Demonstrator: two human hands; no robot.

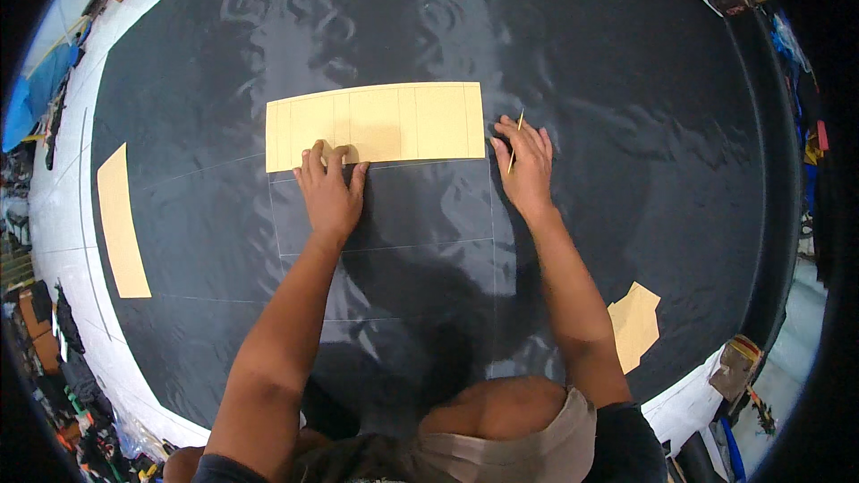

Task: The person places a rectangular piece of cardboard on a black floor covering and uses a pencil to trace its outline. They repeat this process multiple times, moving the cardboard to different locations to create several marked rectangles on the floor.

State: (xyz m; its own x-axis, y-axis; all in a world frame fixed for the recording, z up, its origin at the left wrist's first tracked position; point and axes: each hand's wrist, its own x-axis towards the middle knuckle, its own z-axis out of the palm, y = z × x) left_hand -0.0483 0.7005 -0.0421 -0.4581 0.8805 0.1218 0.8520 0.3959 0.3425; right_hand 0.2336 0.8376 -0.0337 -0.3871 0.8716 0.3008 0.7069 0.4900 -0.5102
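Observation:
A long tan card pattern piece (376, 125) with ruled lines lies flat on black sheet material (626, 197). My left hand (331, 192) rests on its lower edge, fingertips on the card and the thumb spread to the right. Just off the card's right end, my right hand (526, 161) pinches a thin yellowish marking stick (512, 161) that crosses its fingers. Thin pale lines run over the black material below the card, forming box shapes.
A narrow tan card piece (123, 224) lies at the far left, and a smaller irregular one (635, 326) by my right forearm. White surface (67, 179) borders the black material. Assorted items crowd the left rim, and a brown bundle (736, 365) sits at lower right.

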